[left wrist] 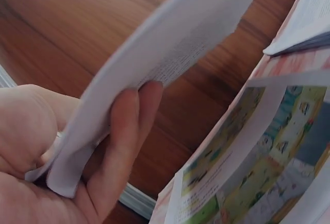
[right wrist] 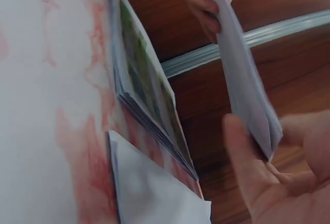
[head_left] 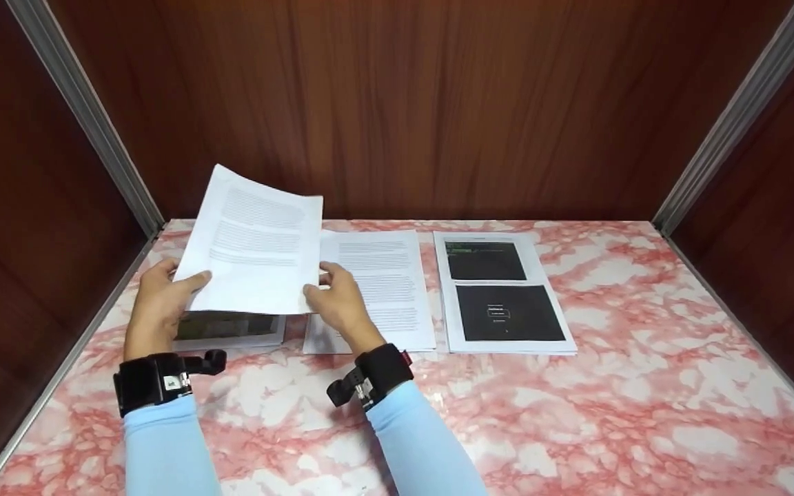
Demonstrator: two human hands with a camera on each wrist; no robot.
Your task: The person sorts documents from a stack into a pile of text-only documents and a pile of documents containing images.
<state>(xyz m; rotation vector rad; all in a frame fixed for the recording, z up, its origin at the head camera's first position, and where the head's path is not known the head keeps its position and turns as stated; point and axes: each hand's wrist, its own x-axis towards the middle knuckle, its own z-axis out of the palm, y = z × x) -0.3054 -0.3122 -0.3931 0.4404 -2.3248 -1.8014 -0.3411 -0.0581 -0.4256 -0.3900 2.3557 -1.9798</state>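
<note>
Both hands hold a few printed sheets of paper [head_left: 259,241] tilted up above the left part of the table. The left hand [head_left: 163,296] grips their left edge, thumb on the front and fingers behind, as the left wrist view shows. At the lower right corner the right hand [head_left: 338,296] pinches the same sheets between thumb and fingers. Beneath them lies a paper stack with a colour picture [left wrist: 247,157] on top, mostly hidden in the head view. Just right of it is a stack of text pages [head_left: 390,289], partly behind the right hand.
Farther right lies a third stack, its top page bearing two dark pictures [head_left: 507,293]. The table [head_left: 645,386] has a red-and-white marbled surface. Brown wood-grain panels [head_left: 424,110] with metal corner strips stand at the back and both sides.
</note>
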